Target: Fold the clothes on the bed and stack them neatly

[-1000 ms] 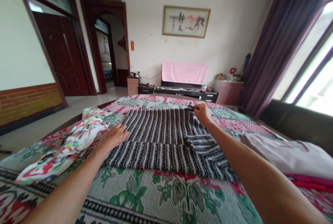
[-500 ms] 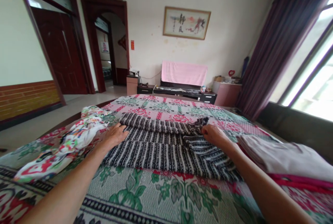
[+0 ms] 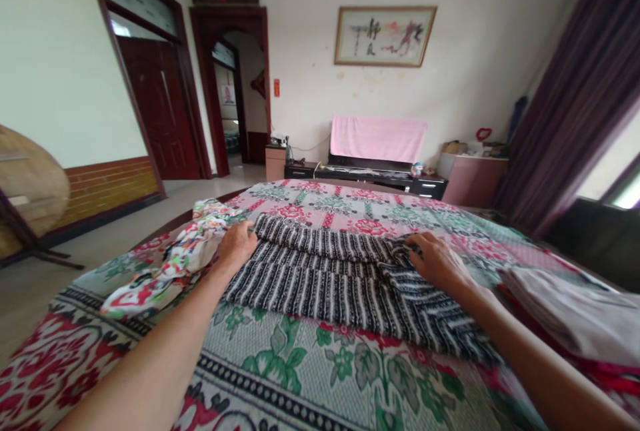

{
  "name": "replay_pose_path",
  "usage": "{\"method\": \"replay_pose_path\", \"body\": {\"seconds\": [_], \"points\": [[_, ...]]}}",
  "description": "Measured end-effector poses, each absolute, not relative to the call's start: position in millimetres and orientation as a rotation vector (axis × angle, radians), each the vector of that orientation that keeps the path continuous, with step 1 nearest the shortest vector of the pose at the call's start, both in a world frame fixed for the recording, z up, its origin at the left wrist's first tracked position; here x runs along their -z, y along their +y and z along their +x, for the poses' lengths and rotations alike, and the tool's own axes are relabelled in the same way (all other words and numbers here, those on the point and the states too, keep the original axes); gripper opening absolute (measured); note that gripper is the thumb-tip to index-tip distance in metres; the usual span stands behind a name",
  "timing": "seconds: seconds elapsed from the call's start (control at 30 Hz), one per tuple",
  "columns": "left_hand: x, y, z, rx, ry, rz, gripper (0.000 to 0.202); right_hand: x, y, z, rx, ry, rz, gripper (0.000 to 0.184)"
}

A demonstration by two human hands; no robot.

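Observation:
A black, grey and white striped knit garment [image 3: 320, 277] lies folded across the bed-sized patterned cloth [image 3: 280, 357] in front of me. Its far edge is turned over in a band, and the right part is folded at a slant. At the far left corner, my left hand [image 3: 239, 243] is closed on the garment's edge. My right hand [image 3: 439, 259] has its fingers curled round the bunched far right corner. Left of the garment, beside my left forearm, lies a crumpled white cloth with a colourful print [image 3: 173, 264].
Folded grey clothing [image 3: 575, 311] lies on red cloth to the right. Beyond the far edge stands a low black cabinet [image 3: 300, 172] with a pink cloth [image 3: 379, 137] above it. A round wooden board [image 3: 35, 181] stands at the left, and a purple curtain [image 3: 575, 97] hangs at the right.
The view has turned left, so everything sits further right in the picture. My right hand now covers more of the bunched corner, and my left hand is closer to the far left corner.

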State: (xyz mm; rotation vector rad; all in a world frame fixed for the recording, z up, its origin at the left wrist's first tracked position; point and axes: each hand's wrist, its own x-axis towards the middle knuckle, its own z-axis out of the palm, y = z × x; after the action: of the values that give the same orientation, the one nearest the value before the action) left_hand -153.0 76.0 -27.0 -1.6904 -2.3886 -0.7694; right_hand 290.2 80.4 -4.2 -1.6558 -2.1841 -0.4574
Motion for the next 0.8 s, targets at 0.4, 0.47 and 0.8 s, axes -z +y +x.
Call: {"method": "replay_pose_path", "body": {"seconds": [0.4, 0.47, 0.8], "points": [[22.4, 88.2, -152.7, 1.161, -2.35, -1.983, 0.059, 24.2, 87.3, 301.9, 0.569, -2.245, -1.63, 0.045], [20.0, 87.0, -155.6, 1.239, -2.329, -1.906, 0.054, 24.4, 86.8, 302.9, 0.581, -2.248, -1.623, 0.047], [27.9, 82.2, -170.7, 0.737, -2.452, -1.928, 0.04, 16.3, 84.6, 310.9, 0.441, -2.258, -1.932, 0.033]]}}
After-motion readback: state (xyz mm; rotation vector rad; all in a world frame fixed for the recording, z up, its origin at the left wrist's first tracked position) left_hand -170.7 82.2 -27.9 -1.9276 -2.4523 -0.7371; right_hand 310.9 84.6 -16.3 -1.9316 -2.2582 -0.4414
